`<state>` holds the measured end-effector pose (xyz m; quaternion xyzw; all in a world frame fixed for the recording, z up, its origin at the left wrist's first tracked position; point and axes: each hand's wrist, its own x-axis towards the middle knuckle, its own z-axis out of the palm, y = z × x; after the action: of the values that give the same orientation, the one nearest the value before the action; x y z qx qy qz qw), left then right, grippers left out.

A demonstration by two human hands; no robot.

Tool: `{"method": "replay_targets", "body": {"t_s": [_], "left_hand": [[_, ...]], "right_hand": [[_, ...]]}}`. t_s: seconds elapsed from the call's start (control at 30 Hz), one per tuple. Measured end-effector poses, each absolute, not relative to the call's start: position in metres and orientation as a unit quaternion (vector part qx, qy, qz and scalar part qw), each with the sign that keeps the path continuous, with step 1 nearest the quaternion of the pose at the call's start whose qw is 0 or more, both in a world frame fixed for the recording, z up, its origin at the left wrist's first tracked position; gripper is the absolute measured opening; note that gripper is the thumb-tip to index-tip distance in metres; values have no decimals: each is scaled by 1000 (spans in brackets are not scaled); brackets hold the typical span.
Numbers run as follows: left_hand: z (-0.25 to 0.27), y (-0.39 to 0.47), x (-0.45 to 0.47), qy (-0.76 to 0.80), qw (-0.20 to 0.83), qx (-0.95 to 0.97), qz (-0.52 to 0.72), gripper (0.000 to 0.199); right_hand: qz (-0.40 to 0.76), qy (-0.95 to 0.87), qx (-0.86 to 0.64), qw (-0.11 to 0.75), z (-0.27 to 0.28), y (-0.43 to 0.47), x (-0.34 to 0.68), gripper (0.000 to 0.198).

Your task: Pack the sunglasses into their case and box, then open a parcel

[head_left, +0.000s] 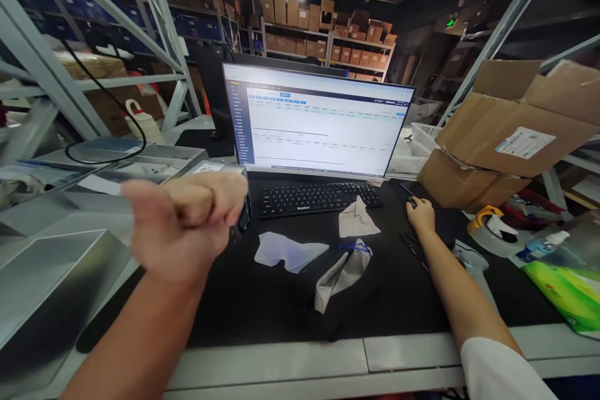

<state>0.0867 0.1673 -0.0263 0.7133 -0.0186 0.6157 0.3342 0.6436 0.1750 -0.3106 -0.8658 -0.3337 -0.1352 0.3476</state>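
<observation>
My left hand (187,219) is raised over the left side of the desk, slightly blurred, its fingers curled in and the thumb sticking out to the left. Nothing shows in its fingers. Just beyond it, a dark object (244,215) is partly hidden. My right hand (422,212) rests on the black mat, wrapped over what looks like a dark computer mouse (412,202), mostly covered. Between the hands lie a pale cloth piece (288,252), a small beige pouch (357,219) and another beige pouch (340,278) with a blue drawstring.
A black keyboard (319,199) sits before a lit monitor (319,125). Metal trays (56,281) line the left side. At right are cardboard boxes (510,125), a tape roll (492,231), a spray bottle (544,245) and a green packet (569,294). Dark pens (415,250) lie near my right forearm.
</observation>
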Motion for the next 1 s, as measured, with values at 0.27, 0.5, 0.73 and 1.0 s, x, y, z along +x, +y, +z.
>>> {"method": "replay_targets", "body": {"t_s": [0.27,0.5,0.73,1.0], "left_hand": [[-68,250,112,255,205,907,267,80],[-132,284,145,460,62,885,-5,75],[-164,302,149,484,75,870,-60,83],[-175,302,148,477,66,875,-46,79]], "right_hand": [[-134,-335,-866,346,-312,178,645,49],[-128,-344,-865,342,-310,178,644,46],[-129,-359,-856,348,-308,178,645,44],[-119,-362,-859,342,-310,175,646,51]]}}
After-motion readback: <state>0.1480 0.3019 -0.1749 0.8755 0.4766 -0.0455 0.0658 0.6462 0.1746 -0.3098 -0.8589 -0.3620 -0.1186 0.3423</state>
